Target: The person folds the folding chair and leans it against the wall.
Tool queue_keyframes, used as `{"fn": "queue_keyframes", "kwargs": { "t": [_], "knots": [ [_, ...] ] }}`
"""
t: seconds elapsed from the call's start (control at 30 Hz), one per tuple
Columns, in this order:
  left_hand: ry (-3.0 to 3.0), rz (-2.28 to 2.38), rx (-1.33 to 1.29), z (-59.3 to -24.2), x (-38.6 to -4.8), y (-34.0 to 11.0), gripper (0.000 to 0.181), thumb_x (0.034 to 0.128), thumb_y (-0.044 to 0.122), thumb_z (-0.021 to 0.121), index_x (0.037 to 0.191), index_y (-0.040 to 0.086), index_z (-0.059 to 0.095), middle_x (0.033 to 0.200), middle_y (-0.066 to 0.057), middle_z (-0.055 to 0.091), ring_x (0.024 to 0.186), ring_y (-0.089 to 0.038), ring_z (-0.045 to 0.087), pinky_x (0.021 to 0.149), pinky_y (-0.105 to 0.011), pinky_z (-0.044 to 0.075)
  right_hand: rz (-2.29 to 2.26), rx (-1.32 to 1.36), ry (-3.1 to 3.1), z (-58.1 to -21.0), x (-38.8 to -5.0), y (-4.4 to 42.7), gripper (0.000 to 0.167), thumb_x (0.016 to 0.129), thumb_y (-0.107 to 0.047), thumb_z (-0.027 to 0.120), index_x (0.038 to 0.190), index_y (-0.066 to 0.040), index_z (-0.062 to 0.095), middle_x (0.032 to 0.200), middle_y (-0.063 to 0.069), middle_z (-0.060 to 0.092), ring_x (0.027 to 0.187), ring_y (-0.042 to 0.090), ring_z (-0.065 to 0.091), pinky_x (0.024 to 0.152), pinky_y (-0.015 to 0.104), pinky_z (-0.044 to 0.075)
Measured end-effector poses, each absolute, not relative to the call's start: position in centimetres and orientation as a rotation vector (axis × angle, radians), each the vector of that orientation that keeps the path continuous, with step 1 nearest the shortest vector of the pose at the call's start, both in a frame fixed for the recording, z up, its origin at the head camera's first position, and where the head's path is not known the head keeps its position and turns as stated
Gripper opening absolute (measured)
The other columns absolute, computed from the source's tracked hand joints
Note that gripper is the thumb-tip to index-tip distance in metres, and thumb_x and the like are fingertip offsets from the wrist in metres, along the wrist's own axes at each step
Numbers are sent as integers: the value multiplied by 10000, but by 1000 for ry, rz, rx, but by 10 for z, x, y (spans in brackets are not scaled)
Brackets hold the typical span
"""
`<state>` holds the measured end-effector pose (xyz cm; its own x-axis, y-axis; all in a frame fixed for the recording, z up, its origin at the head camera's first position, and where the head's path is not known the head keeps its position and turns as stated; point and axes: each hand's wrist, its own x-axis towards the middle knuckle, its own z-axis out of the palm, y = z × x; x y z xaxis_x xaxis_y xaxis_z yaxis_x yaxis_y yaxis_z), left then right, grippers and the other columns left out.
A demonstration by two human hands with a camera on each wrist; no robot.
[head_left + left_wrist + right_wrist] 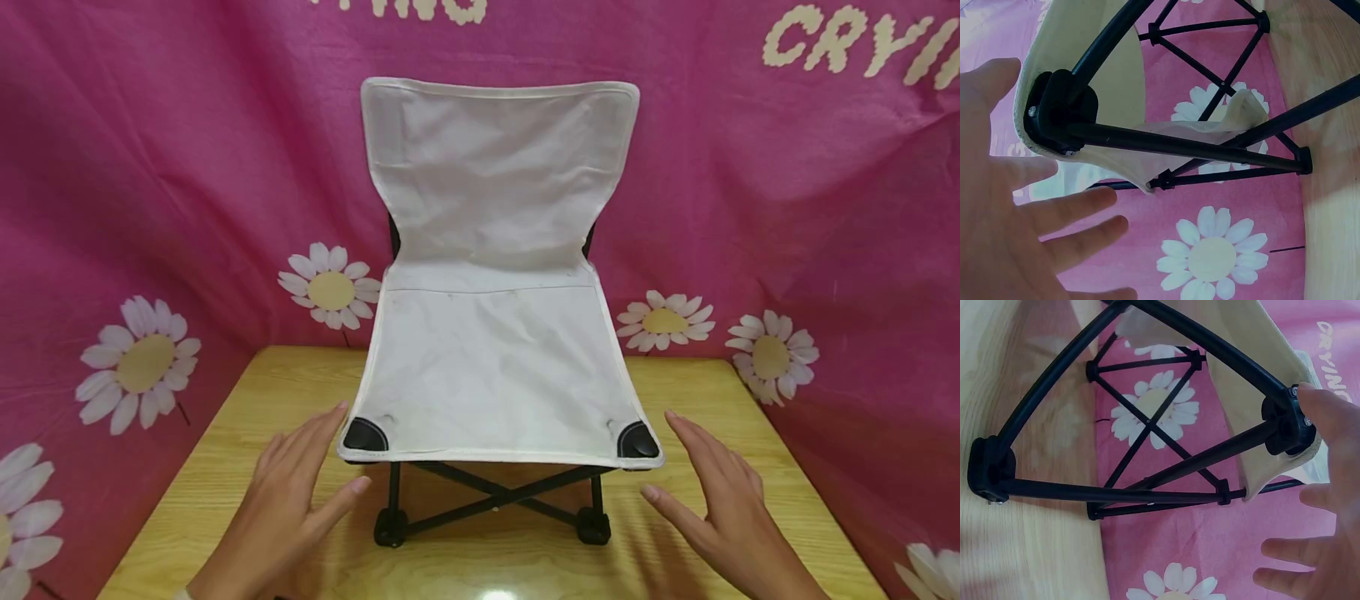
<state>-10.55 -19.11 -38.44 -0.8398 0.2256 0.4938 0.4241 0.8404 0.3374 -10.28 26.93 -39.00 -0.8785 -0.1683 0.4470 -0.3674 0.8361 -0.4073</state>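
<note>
A folding camp chair (495, 358) with white fabric seat and back and thin black legs stands unfolded on the wooden table, facing me. Black patches (367, 434) cover its front seat corners. Beside the front left corner is my left hand (288, 492), fingers spread and holding nothing. My right hand (723, 500) is beside the front right corner, its fingers extended and its palm towards the chair. In the wrist views, black plastic joints (1060, 112) and crossed leg tubes (1147, 425) show under the seat. Whether either hand touches a corner, I cannot tell.
The chair's black feet (390, 527) rest on the light wooden tabletop (262, 400). A pink cloth (225, 150) printed with daisies and pale lettering hangs behind the table and along both sides. The chair back stands close in front of it.
</note>
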Motion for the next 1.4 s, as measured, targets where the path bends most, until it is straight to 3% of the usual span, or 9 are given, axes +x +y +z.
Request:
{"fn": "queue_keyframes", "kwargs": {
  "t": [0.17, 0.4, 0.67, 0.9, 1.2, 1.3, 1.4],
  "knots": [
    [-2481, -611, -543, -383, -109, -188, 829, 801, 395, 761, 1499, 202, 359, 1411, -46, 503, 1271, -271, 467, 986, -632, 317, 713, 414, -2604, -389, -104, 267, 848, 807, -313, 779, 1512, -260, 309, 1455, 131, 424, 1252, 420, 402, 884, 656, 247],
    [-2448, -657, -541, -383, -112, -185, 809, 767, 328, 806, 1468, 212, 421, 1369, -38, 553, 1223, -275, 525, 998, -636, 334, 726, 500, -2539, -385, -107, 264, 841, 785, -250, 805, 1495, -248, 354, 1427, 93, 472, 1249, 370, 445, 901, 662, 315],
    [-2449, -716, -512, -383, -111, -183, 754, 756, 254, 827, 1425, 267, 478, 1306, -8, 598, 1184, -241, 554, 1015, -637, 332, 723, 512, -2529, -381, -105, 257, 782, 787, -228, 807, 1463, -263, 414, 1379, 51, 535, 1197, 327, 513, 896, 603, 375],
    [-2411, -700, -514, -382, -113, -183, 659, 740, 220, 836, 1345, 230, 576, 1262, -47, 624, 1170, -254, 564, 1001, -650, 345, 705, 522, -2500, -380, -106, 253, 759, 772, -143, 813, 1435, -260, 463, 1348, 16, 559, 1168, 254, 540, 886, 482, 375],
    [-2340, -777, -525, -385, -114, -181, 568, 732, 173, 837, 1262, 224, 641, 1226, -66, 649, 1151, -273, 581, 1000, -676, 313, 695, 507, -2489, -386, -108, 251, 720, 780, -120, 802, 1409, -294, 497, 1312, -5, 585, 1143, 224, 547, 885, 432, 373],
    [-2316, -834, -525, -387, -116, -179, 566, 729, 142, 837, 1255, 223, 646, 1214, -65, 658, 1129, -272, 595, 992, -690, 304, 700, 486, -2484, -388, -107, 250, 685, 795, -124, 791, 1392, -315, 514, 1279, -31, 599, 1126, 188, 555, 904, 341, 374],
    [-2321, -902, -505, -390, -117, -179, 559, 732, 112, 836, 1245, 234, 651, 1220, -61, 655, 1123, -249, 601, 998, -669, 324, 724, 451, -2489, -391, -106, 249, 653, 810, -138, 783, 1379, -331, 526, 1252, -52, 609, 1098, 147, 573, 917, 115, 359]
  ]
}}
